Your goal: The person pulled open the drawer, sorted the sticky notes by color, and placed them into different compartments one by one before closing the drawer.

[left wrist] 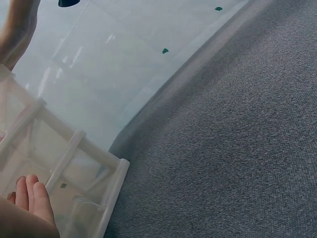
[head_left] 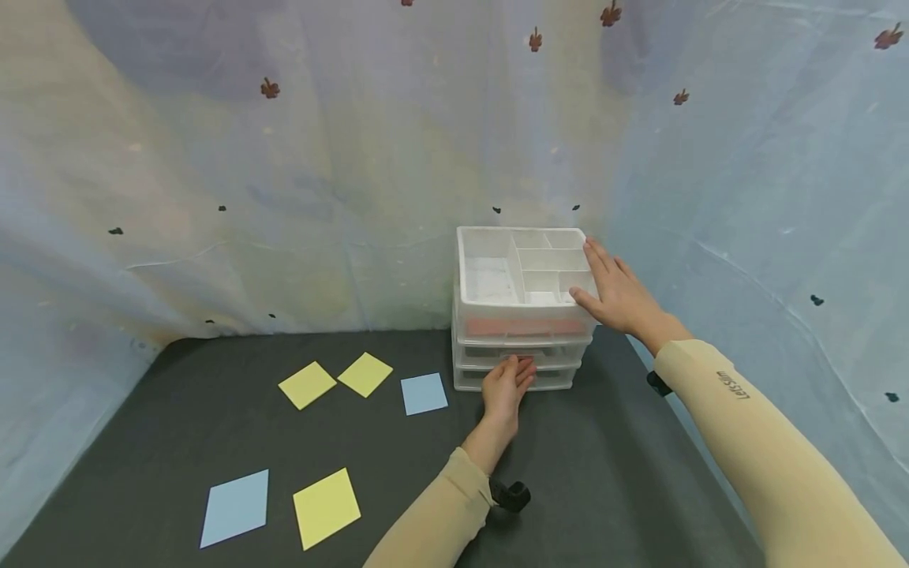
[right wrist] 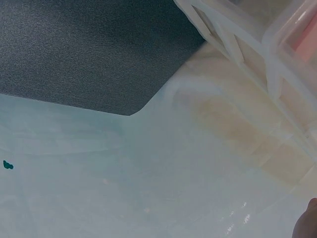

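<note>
A white drawer organizer (head_left: 526, 312) with see-through drawers and a divided top tray stands at the back right of the table. Something pink (head_left: 525, 326) shows through the upper drawer. My left hand (head_left: 507, 388) is at the front of the lower drawers, fingers fairly straight; in the left wrist view those fingers (left wrist: 42, 198) lie close to a drawer front, and whether they touch it I cannot tell. Over the organizer's top right edge rests my right hand (head_left: 619, 293), fingers extended and thumb spread. Only a sliver of that hand (right wrist: 306, 223) enters the right wrist view.
Yellow paper squares (head_left: 327, 509) and blue paper squares (head_left: 424, 394) lie flat on the dark tabletop (head_left: 398, 450), left of the organizer. Pale cloth (head_left: 398, 158) hangs behind the table, and more cloth (head_left: 781, 276) closes off the right side.
</note>
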Tool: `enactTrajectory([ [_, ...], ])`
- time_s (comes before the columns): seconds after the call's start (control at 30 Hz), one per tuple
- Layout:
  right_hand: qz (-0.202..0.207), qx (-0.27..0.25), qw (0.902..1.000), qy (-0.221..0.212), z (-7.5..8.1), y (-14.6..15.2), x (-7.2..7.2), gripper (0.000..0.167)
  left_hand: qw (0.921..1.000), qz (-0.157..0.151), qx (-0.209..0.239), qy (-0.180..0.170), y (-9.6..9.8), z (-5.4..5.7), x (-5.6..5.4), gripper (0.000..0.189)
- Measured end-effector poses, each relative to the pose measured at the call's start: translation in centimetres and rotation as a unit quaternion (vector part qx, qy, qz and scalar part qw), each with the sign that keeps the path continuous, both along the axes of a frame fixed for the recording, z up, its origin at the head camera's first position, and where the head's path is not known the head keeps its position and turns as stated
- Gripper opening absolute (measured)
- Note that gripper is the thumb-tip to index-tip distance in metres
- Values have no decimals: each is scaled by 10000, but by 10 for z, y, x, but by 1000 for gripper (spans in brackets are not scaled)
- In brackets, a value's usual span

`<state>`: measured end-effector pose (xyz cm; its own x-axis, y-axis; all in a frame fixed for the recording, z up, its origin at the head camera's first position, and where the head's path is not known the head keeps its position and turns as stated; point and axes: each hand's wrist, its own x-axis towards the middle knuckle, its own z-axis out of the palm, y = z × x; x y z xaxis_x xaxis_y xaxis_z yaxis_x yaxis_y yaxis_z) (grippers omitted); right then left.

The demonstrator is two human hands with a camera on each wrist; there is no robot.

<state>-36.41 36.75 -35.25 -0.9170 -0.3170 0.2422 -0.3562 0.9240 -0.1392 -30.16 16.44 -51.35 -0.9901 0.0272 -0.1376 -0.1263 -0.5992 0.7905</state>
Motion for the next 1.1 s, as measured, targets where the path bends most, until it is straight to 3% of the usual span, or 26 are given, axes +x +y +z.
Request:
enactTrajectory([
  [0.5,-11,35,10000,-2,1,-1,2,87,10000,-54,37,-40,-2,3,1,36],
  [1.1,58,-82,9999,119,-5,2,-5,88,9987,-387,298,-174,-7,3,18,34],
])
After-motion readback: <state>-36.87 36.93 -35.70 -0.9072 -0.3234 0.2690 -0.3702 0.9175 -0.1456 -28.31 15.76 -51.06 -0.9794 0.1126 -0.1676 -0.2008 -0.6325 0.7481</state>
